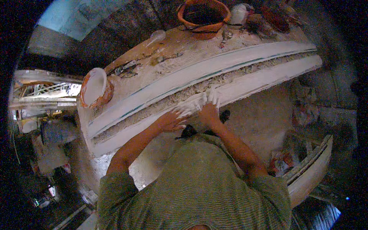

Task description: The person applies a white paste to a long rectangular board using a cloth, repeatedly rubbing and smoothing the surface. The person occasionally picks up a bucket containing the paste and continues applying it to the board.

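A long white plaster moulding (268,71) lies across the work table in front of me. A thin green line runs along its far band, and a rough grey-brown groove (207,84) follows its length. My left hand (172,119) is at the near edge, white paste coating its outstretched fingers. Close beside it, my right hand (209,107) rests on the near white band, fingers spread and also thick with paste. No tool shows in either hand. Whether the wet white stuff around the fingertips is loose or stuck to the moulding, I cannot tell.
An orange-brown basin (205,33) stands at the table's far side. To the left is a paste-smeared bucket (96,87) with a white inside. Scraps and tools (128,68) lie on the table (168,71). Another moulding piece (312,172) is at the lower right.
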Demonstrator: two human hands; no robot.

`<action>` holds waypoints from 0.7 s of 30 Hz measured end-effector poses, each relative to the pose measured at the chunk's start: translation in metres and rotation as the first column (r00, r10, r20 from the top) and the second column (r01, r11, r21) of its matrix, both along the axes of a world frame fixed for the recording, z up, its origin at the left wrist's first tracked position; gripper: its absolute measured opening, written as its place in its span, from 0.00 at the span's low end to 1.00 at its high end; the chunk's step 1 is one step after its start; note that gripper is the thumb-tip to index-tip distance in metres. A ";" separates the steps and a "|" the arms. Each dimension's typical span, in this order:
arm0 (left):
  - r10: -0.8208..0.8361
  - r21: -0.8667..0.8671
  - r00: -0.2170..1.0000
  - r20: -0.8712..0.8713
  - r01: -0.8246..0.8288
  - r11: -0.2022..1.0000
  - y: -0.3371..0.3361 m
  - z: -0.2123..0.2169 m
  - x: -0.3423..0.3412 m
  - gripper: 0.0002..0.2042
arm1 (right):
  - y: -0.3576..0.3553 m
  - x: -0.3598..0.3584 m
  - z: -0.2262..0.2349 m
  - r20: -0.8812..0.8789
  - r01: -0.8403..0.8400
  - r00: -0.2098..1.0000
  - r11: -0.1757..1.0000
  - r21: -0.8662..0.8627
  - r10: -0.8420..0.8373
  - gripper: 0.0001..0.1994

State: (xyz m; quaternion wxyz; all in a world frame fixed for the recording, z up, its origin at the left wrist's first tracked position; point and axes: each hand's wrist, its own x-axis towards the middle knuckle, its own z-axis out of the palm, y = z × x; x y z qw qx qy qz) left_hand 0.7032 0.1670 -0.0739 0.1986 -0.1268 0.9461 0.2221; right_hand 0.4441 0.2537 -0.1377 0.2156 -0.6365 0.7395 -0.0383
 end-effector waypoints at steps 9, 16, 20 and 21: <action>-0.050 -0.145 0.999 -0.021 0.047 0.988 -0.013 0.000 -0.026 0.38 | -0.027 -0.059 0.075 -0.002 0.251 0.966 0.943 0.216 -0.257 0.29; -0.034 -0.035 0.985 -0.169 0.028 0.999 -0.024 -0.020 -0.144 0.38 | -0.030 -0.122 0.035 0.015 0.288 0.958 0.956 -0.051 -0.288 0.26; -0.001 0.024 0.959 -0.284 0.008 1.000 -0.027 -0.029 -0.227 0.38 | -0.032 -0.198 -0.047 -0.039 0.439 0.898 0.898 0.022 -0.438 0.23; 0.006 0.031 0.937 -0.350 0.005 1.000 -0.027 -0.029 -0.250 0.38 | -0.040 -0.234 -0.068 -0.077 0.380 0.923 0.925 0.029 -0.377 0.23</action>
